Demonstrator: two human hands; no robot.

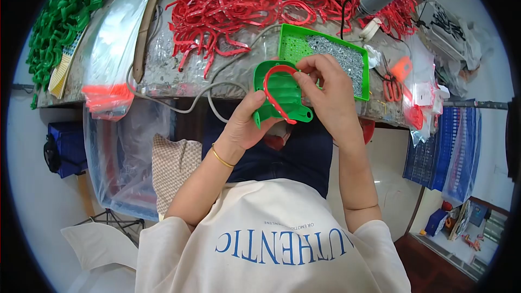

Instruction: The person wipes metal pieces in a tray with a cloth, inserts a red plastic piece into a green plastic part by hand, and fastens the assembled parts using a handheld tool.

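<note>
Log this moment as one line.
left hand: holding green shell | right hand: at curved red strip | green tray: on workbench

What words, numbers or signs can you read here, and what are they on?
"AUTHENTIC": big blue letters on the shirt, upside down in this picture.
"OR EMOTIO…" and "…ENUINE": small letters on the shirt, upside down too; the part between is unclear.
White label by the bags on the right: too small to read.
I can't make out any numbers.

Cream short-sleeved T-shirt (271, 201), large blue AUTHENTIC lettering (287, 246), thin gold bangle (220, 159), dark navy trousers (304, 163)
</note>
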